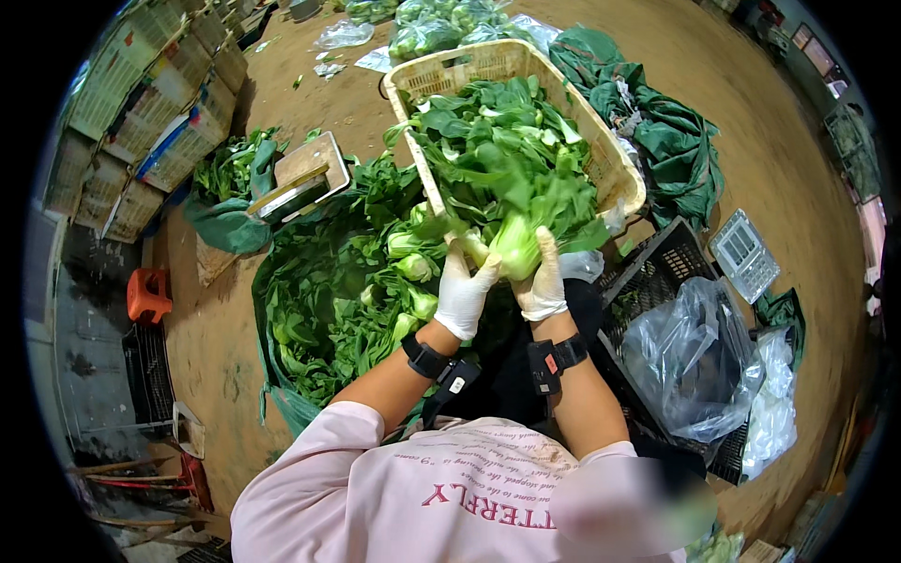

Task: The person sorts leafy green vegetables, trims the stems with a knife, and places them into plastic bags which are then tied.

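Observation:
Both my hands wear white gloves and meet at the near end of the pale plastic crate [422,178]. Between them is a bok choy [516,246], its pale base toward me and its leaves, partly blurred, over the crate. My right hand [542,289] is closed around the right side of the base. At the left side of the same plant, my left hand [463,293] has its fingers closed by a pale stalk. Loose bok choy [507,136] fills much of the crate. To the left, more bok choy [324,319] lies heaped in an open green sack [267,352].
On my right stands a black crate [668,255] with clear plastic bags [694,352], beside a grey keypad device [744,255]. Green sacking [674,141] lies beyond. Bagged greens [432,38] sit at the back. An orange stool [149,295] and stacked crates [160,103] are at left.

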`<state>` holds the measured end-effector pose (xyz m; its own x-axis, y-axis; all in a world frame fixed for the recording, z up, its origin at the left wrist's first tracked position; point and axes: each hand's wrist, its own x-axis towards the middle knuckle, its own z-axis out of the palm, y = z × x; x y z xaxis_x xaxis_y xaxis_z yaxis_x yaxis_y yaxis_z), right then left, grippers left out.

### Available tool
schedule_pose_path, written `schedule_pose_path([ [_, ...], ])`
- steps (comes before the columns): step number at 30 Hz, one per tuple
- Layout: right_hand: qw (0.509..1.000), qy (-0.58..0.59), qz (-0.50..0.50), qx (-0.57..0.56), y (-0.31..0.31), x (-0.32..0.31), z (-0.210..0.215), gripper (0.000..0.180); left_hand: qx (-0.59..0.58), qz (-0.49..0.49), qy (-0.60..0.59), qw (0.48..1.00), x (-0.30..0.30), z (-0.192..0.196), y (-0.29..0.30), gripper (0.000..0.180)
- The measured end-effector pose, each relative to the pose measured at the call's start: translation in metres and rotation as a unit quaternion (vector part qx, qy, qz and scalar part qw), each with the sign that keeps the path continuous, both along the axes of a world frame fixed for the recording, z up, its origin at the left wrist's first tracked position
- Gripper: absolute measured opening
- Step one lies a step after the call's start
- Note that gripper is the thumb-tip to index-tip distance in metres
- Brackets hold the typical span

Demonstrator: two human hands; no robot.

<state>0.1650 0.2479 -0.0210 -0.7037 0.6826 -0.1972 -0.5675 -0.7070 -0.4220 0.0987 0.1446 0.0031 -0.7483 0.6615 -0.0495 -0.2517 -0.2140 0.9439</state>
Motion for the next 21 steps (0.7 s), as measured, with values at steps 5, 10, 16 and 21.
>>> schedule_pose_path([
  [5, 0.982, 0.0, -0.077, -0.173, 0.026, 0.011, 0.004, 0.056, -0.051, -0.053, 0.049, 0.996, 0.001, -0.015, 0.012, 0.034],
  [10, 0.977, -0.052, -0.045, -0.204, 0.026, 0.015, 0.014, 0.053, -0.533, -0.283, 0.399, 0.691, -0.132, -0.032, 0.048, 0.053],
  [16, 0.992, -0.042, 0.087, -0.085, 0.022, 0.021, 0.014, 0.067, -0.192, -0.207, 0.573, 0.769, -0.076, 0.065, 0.02, 0.081],
  [21, 0.92, -0.143, 0.283, 0.232, 0.004, 0.032, 0.02, 0.095, -0.051, -0.209, 0.466, 0.858, -0.076, 0.058, -0.001, 0.097],
])
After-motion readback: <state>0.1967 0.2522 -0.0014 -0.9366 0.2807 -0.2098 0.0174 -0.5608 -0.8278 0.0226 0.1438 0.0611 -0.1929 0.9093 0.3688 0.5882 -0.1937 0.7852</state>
